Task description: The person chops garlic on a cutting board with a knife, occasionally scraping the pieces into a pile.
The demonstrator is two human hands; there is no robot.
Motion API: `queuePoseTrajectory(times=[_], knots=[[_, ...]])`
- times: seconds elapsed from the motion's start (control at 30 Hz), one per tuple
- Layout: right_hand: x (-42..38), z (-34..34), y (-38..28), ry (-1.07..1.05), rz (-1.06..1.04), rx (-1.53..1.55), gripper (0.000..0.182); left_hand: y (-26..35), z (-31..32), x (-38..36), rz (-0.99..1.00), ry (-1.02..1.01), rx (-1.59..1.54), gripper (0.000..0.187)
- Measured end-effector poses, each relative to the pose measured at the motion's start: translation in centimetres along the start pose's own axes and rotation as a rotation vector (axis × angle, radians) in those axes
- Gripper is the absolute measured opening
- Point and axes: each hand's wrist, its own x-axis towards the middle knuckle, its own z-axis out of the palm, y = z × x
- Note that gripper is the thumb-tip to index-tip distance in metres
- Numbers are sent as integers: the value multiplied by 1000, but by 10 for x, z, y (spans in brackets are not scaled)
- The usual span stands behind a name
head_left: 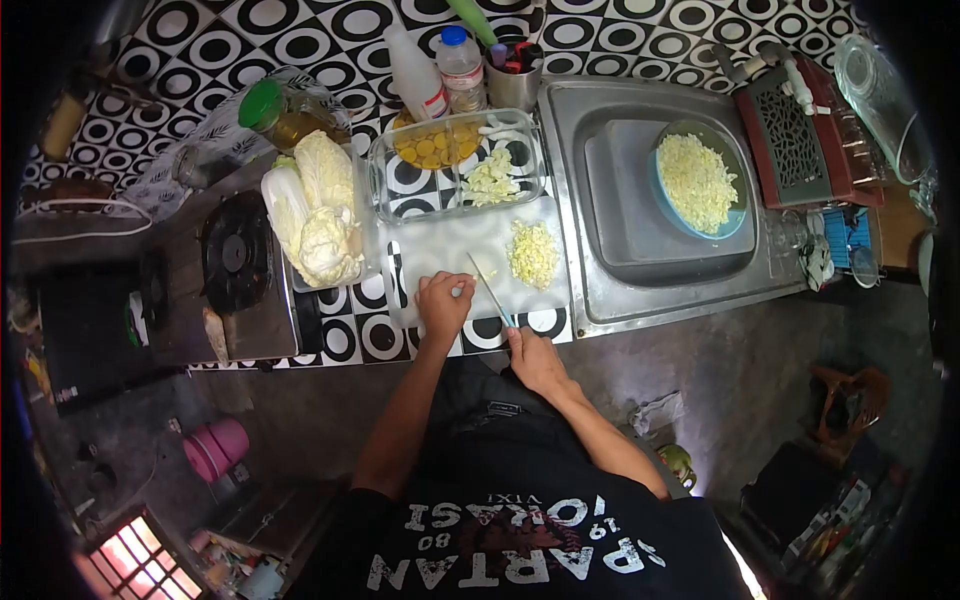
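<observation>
My right hand (537, 358) is closed around the blue handle of a knife (492, 290), whose blade lies over the translucent cutting board (430, 240). Just left of the blade, my left hand (445, 303) has its fingers curled on a small pale piece that I cannot clearly make out. A pile of chopped cabbage (533, 254) sits on the board's right side. Behind the board stands a divided glass dish (375, 180) with sliced orange rounds in its left part and pale cut pieces in its right. Whole cabbages (318, 215) rest in a container at the left.
The steel sink (590, 290) at the right holds a blue bowl (722, 233) of chopped cabbage. Bottles (461, 75) and a metal cup (515, 85) stand behind the dish. A stove (235, 250) is at the left, a green-lidded jar (285, 115) behind it.
</observation>
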Motion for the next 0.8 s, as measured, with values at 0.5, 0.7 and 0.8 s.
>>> queuePoseTrajectory(times=[0.5, 0.7, 0.8], knots=[[-18, 25, 9, 109, 73, -63, 46, -3, -14, 11, 7, -160, -7, 7], [-19, 28, 4, 172, 110, -49, 44, -8, -16, 15, 44, -212, -25, 8], [-24, 30, 2, 149, 71, -73, 43, -6, -13, 13, 16, -191, -26, 5]])
